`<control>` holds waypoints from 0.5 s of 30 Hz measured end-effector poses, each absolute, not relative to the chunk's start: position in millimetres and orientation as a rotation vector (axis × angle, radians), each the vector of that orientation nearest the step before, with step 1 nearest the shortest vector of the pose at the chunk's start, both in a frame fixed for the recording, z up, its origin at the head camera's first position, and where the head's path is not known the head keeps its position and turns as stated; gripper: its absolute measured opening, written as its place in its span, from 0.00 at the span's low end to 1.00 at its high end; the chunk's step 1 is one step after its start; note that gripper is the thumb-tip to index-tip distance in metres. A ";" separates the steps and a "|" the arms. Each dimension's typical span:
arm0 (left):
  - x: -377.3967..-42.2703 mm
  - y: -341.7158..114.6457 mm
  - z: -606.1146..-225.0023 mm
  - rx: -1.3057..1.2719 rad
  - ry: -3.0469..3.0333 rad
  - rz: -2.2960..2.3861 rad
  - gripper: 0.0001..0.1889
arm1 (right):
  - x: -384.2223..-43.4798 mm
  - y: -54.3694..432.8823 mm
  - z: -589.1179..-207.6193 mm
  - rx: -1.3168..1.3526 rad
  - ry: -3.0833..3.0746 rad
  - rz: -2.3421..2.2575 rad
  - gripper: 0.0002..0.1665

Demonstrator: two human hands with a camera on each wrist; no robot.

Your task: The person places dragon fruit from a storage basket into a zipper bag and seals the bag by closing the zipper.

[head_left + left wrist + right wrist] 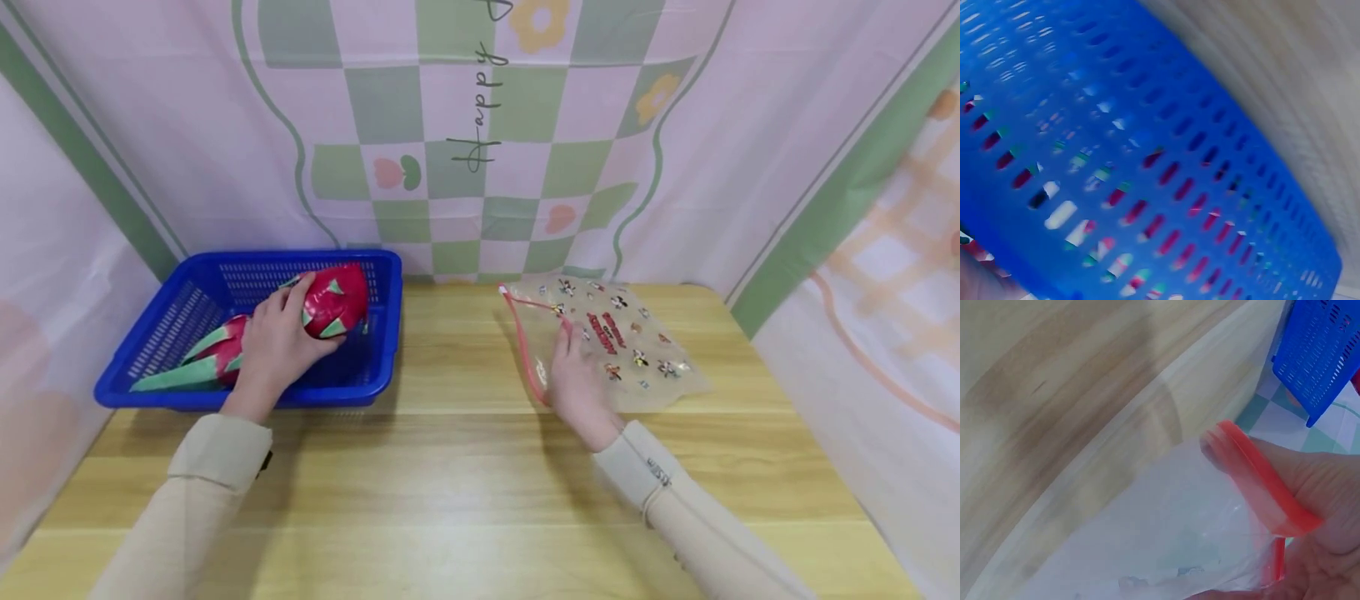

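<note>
In the head view, my left hand [276, 337] reaches into a blue plastic basket [387, 333] and grips a red dragon fruit [345, 296] with green scale tips. A second dragon fruit [187, 372], with long green tips, lies to the left, partly behind that hand and wrist. The left wrist view shows red and green through the slots of the basket wall [1166, 94]. My right hand [579, 387] holds the red zip edge of a clear cartoon-print zip bag [652, 358]. In the right wrist view, fingers and thumb pinch the red zip strip [1266, 487], its mouth slightly parted.
Basket and bag stand apart on a wood-grain table [450, 467], the basket at left and the bag at right. A checked, printed cloth [525, 108] hangs behind the table, and more cloth hangs at both sides.
</note>
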State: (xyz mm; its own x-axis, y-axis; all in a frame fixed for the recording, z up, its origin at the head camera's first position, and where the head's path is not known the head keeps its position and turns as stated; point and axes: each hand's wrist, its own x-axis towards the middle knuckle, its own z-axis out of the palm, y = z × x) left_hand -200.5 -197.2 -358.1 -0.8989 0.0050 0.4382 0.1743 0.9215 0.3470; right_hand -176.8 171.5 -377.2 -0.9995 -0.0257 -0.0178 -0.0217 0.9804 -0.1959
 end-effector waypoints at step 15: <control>-191.1 -172.9 -322.0 -0.150 -2.582 -0.669 0.48 | -176.2 169.3 -375.7 -0.335 3.484 -0.321 0.23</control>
State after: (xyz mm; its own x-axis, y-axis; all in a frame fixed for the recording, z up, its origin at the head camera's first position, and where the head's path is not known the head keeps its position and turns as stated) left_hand -191.1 -172.9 -322.0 -0.8853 -0.0111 0.4649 0.2160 0.8756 0.4321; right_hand -176.2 169.3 -375.7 -0.9137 -0.1492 0.3780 -0.2158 0.9664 -0.1400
